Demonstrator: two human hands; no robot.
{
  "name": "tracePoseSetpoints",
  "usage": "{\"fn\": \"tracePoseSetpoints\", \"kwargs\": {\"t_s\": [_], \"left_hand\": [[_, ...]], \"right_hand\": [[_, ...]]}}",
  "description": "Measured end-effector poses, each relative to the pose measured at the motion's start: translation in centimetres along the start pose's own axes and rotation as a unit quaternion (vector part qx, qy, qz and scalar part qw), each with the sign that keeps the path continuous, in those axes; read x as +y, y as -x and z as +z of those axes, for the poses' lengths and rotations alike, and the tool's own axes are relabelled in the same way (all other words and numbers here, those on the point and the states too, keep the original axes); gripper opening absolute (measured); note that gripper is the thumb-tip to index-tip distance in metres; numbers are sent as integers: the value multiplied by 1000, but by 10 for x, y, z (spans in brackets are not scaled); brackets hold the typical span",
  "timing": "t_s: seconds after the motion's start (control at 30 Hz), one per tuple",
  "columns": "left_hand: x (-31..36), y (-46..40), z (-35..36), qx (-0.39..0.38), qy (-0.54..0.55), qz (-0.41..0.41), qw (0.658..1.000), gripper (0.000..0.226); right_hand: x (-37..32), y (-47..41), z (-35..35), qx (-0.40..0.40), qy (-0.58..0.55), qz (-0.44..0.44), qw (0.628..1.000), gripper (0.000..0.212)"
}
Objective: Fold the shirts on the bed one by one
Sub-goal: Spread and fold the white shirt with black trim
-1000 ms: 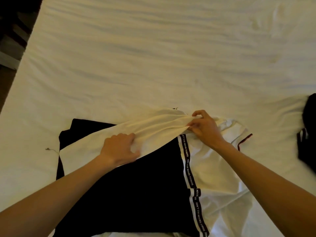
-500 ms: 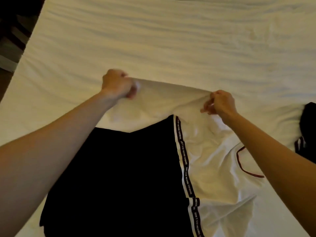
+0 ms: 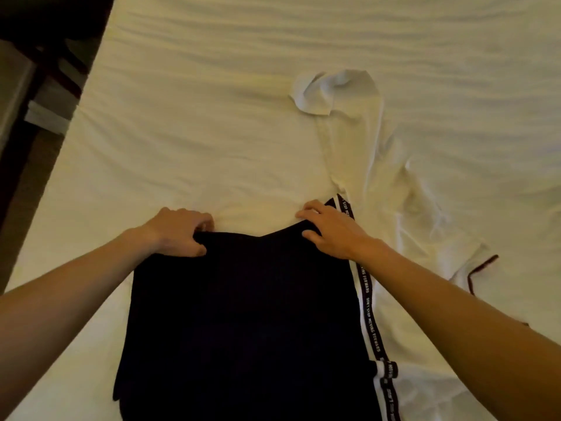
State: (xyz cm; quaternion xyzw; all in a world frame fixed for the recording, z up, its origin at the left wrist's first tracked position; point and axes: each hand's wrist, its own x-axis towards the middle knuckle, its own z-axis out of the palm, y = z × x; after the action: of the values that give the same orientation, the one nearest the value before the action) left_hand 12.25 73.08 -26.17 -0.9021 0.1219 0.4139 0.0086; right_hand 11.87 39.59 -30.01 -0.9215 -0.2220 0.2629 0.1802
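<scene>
In the head view, a shirt [image 3: 243, 323] is seen spread on the bed [image 3: 212, 117], in the near half of the frame. Its long axis runs from the near edge of the picture away from the person, and the far edge lies roughly across the bed between the two hands. The left part of the shirt is black; the right part [image 3: 425, 299] is white, and the two are divided by a black band with white lettering [image 3: 368, 314] that runs along the long axis. A white sleeve [image 3: 343, 95] is laid out away from the person, toward the far right, with its end crumpled and partly turned over. A dark-edged trim [image 3: 482, 268] is seen at the right side of the white part.

The left hand [image 3: 179, 232] is placed at the far left corner of the black part; its fingers are curled and the edge of the fabric is pinched between thumb and fingers. The right hand [image 3: 331, 229] is set at the far right corner of the black part, just beside the lettered band; the fingers are bent over the edge and the thumb is pressed on top, so the fabric is gripped there too. Both forearms are stretched in from the near corners of the frame.

Dark furniture [image 3: 36, 71] is seen beside the bed at the upper left.
</scene>
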Motion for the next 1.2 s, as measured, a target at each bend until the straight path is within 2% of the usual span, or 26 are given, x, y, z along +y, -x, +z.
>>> {"fn": "tracePoseSetpoints", "kwargs": {"t_s": [0.07, 0.1, 0.13, 0.17, 0.2, 0.23, 0.27, 0.3, 0.37, 0.4, 0.5, 0.53, 0.57, 0.6, 0.67, 0.7, 0.73, 0.77, 0.8, 0.87, 0.93, 0.97, 1.03, 1.07, 1.2], "left_hand": [[-11, 2, -7, -76, -28, 10, 997, 30], [-17, 4, -15, -93, 20, 7, 995, 13], [-23, 7, -25, -96, 109, 1, 989, 7], [-31, 8, -32, -66, 220, -12, 973, 10], [-37, 9, -37, -2, 337, -35, 941, 8], [-40, 8, -37, 93, 433, -70, 894, 10], [-41, 6, -30, 195, 477, -111, 850, 16], [-38, 3, -20, 264, 479, -145, 825, 26], [-25, 1, 6, 260, 474, -174, 823, 50], [-21, -1, 16, 248, 496, -179, 813, 58], [-20, -9, 19, 257, 570, -204, 753, 72], [-20, -11, 15, 248, 571, -208, 755, 76], [-19, -14, 11, 232, 565, -202, 766, 78], [-17, -17, 7, 213, 556, -189, 781, 73], [-11, -21, 1, 188, 547, -168, 798, 45], [-6, -21, -1, 186, 549, -160, 799, 30], [-1, -18, -3, 187, 557, -154, 794, 21], [3, -13, -6, 190, 570, -148, 786, 16], [6, -7, -9, 196, 581, -142, 777, 14], [9, 12, -19, 196, 595, -131, 768, 13], [9, 34, -33, 193, 586, -124, 777, 14], [8, 46, -40, 199, 576, -124, 783, 14], [13, 73, -57, 209, 555, -119, 796, 12], [19, 88, -65, 210, 549, -112, 801, 11], [61, 157, -115, 249, 523, -42, 814, 32]], "right_hand": [[1, -7, -11, -60, 18, 14, 998, 43], [3, -10, -21, -98, 25, 21, 995, 35], [6, -13, -31, -115, 28, 29, 993, 26], [10, -15, -40, -95, 14, 49, 994, 20], [15, -16, -46, -39, -10, 78, 996, 17], [18, -17, -48, 33, -22, 116, 992, 18], [17, -15, -46, 99, -19, 155, 983, 26], [10, -11, -39, 136, -7, 191, 972, 39], [-19, 2, -12, 174, 34, 205, 963, 63], [-39, 11, 4, 197, 40, 171, 965, 64], [-114, 42, 61, 229, -18, 39, 973, 34], [-140, 53, 83, 213, -44, 18, 976, 25], [-167, 61, 105, 166, -87, 23, 982, 26], [-194, 67, 125, 88, -135, 62, 985, 41], [-242, 69, 159, -55, -131, 174, 974, 87], [-261, 65, 171, -84, -116, 229, 963, 103], [-276, 60, 175, -95, -116, 272, 950, 109], [-285, 55, 177, -100, -120, 299, 941, 105], [-289, 51, 178, -93, -119, 311, 938, 93], [-285, 44, 176, -68, -147, 324, 932, 54], [-265, 48, 162, -45, -283, 314, 905, 23], [-252, 57, 150, -28, -376, 292, 879, 17], [-222, 89, 115, 18, -486, 254, 836, 27], [-205, 110, 93, 41, -494, 256, 830, 28], [-147, 204, -12, 163, -446, 290, 831, 14]]}}
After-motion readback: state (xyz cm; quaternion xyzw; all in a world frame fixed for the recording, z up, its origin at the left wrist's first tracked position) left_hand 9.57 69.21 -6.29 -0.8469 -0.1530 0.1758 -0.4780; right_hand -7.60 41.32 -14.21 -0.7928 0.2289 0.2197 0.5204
